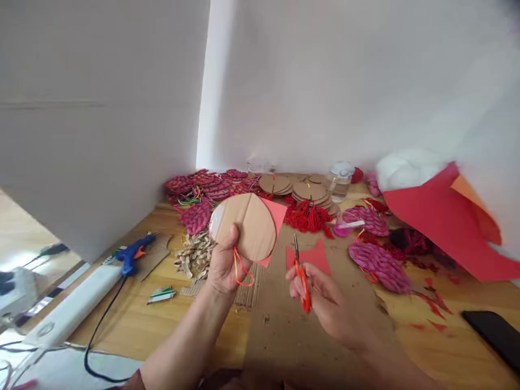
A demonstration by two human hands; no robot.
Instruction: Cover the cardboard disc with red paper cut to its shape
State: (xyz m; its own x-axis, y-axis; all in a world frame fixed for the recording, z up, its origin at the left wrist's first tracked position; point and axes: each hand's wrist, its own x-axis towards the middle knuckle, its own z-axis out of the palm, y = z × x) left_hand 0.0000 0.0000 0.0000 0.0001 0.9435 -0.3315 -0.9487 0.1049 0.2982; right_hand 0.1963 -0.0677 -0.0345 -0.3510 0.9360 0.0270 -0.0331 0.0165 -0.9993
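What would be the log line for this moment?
left hand: cardboard disc, red sheet behind | right hand: scissors, apart from disc | glue gun: left side

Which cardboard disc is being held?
The disc in the left hand, with red paper behind it; the other discs lie piled farther back.

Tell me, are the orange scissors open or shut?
They look shut. In the right hand, the scissors point up, and their blades show as one narrow strip, with no gap visible between them.

Orange-handled scissors (pixel 299 272), brown cardboard disc (pixel 255 227), red paper (pixel 278 213)
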